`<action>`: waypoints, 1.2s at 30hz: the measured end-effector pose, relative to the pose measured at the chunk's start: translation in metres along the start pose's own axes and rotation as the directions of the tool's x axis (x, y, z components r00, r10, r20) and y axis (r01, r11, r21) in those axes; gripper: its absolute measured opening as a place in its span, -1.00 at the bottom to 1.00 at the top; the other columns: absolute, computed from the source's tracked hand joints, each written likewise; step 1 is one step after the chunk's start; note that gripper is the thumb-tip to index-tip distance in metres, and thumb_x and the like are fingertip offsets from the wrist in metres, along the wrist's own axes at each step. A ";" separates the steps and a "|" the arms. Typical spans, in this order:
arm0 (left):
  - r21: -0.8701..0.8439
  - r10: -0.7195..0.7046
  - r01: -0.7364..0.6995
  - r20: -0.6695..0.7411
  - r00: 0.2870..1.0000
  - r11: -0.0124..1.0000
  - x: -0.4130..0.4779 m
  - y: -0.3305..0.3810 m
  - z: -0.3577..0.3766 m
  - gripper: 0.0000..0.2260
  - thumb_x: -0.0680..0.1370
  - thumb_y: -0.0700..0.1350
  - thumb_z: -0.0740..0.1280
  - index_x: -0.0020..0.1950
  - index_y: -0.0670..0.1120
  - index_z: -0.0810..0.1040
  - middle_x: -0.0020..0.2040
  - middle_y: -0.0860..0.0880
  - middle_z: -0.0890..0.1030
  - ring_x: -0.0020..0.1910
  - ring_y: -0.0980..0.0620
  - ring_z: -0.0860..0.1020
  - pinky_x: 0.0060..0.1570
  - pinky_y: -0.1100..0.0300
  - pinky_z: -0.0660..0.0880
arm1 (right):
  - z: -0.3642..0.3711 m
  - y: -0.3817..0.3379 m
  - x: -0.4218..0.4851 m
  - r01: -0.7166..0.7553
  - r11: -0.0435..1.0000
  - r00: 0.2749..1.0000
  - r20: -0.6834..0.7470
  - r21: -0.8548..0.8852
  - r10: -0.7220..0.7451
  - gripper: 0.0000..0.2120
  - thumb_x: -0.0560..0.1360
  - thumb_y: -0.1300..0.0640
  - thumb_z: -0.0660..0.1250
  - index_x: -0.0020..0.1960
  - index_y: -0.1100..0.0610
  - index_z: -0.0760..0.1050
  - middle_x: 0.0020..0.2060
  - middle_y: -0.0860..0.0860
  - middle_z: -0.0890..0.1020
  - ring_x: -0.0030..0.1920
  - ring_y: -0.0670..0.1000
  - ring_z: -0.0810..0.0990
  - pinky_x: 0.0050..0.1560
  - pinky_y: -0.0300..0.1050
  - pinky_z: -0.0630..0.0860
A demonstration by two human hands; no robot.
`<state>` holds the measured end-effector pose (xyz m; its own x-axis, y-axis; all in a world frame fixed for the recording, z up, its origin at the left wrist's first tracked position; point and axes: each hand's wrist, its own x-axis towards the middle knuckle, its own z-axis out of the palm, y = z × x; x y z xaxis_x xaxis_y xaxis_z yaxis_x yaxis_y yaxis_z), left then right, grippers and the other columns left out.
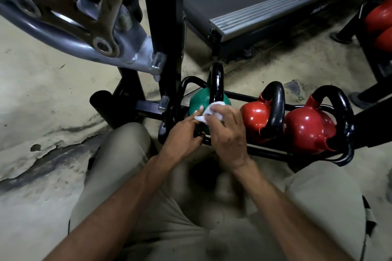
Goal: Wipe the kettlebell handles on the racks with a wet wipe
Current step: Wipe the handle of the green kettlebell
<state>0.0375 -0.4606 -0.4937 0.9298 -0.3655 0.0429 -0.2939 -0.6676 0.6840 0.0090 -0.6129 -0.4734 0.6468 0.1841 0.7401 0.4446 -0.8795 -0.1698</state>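
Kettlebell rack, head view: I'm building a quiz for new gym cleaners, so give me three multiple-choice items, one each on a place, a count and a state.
1. Where on the low rack is the green kettlebell?
A. left end
B. middle
C. right end

2. How many red kettlebells sit on that rack?
A. one
B. two
C. four

3. What is the right hand holding?
A. nothing
B. a spray bottle
C. a white wipe

Answers:
1 A, both red ones lie to its right.
2 B, one beside another.
3 C, the wipe is bunched in its fingers beside the left hand.
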 end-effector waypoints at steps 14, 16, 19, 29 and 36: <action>0.007 0.041 -0.042 0.039 0.998 0.999 0.002 -0.009 -0.004 -0.53 0.48 -0.25 0.39 0.39 -0.02 0.57 0.50 0.08 0.47 0.39 -0.01 0.51 0.31 0.12 0.49 | -0.018 0.023 0.063 0.921 0.375 0.296 0.808 -0.101 -0.509 -0.69 0.59 0.24 0.09 0.12 0.24 0.59 0.07 0.19 0.62 0.24 0.26 0.50 0.52 0.34 0.16; 0.002 0.030 -0.030 0.052 0.998 1.000 0.001 -0.008 -0.005 -0.46 0.48 -0.25 0.38 0.46 0.02 0.52 0.55 0.15 0.39 0.42 0.10 0.45 0.31 0.22 0.41 | -0.021 0.033 0.054 0.944 0.327 0.233 0.784 -0.041 -0.575 -0.72 0.59 0.29 0.12 0.16 0.29 0.57 0.12 0.25 0.58 0.30 0.29 0.44 0.52 0.34 0.16; -0.054 0.030 -0.027 0.060 0.998 0.998 0.000 -0.011 -0.005 -0.39 0.47 -0.24 0.37 0.53 0.03 0.45 0.58 0.22 0.30 0.48 0.19 0.38 0.40 0.21 0.40 | -0.028 0.044 0.043 0.972 0.234 0.180 0.730 -0.028 -0.659 -0.69 0.59 0.35 0.07 0.19 0.31 0.54 0.18 0.27 0.52 0.28 0.25 0.42 0.44 0.23 0.27; -0.048 -0.007 0.009 0.033 0.999 0.999 0.000 -0.002 0.000 -0.43 0.52 -0.17 0.43 0.54 -0.11 0.44 0.59 0.08 0.32 0.54 0.14 0.32 0.52 0.24 0.24 | -0.032 0.050 0.045 0.265 0.963 0.927 0.264 0.038 -0.265 -0.82 0.69 0.23 0.21 0.16 0.25 0.56 0.04 0.13 0.58 -0.10 0.08 0.58 -0.15 0.00 0.60; -0.019 -0.034 0.034 0.031 0.999 0.999 0.000 0.005 0.000 -0.44 0.54 -0.17 0.43 0.54 -0.13 0.43 0.58 0.06 0.33 0.53 0.13 0.33 0.43 0.45 0.12 | -0.006 0.005 0.048 -0.853 0.254 0.475 0.480 0.455 0.738 -0.78 0.64 0.09 0.17 -0.03 0.04 0.59 -0.23 -0.02 0.68 -0.20 0.00 0.66 -0.11 0.12 0.60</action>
<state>0.0363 -0.4635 -0.4903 0.9320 -0.3625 -0.0028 -0.2574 -0.6671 0.6991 0.0386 -0.6112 -0.4352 0.9326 -0.3507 -0.0858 -0.1572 -0.1803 -0.9710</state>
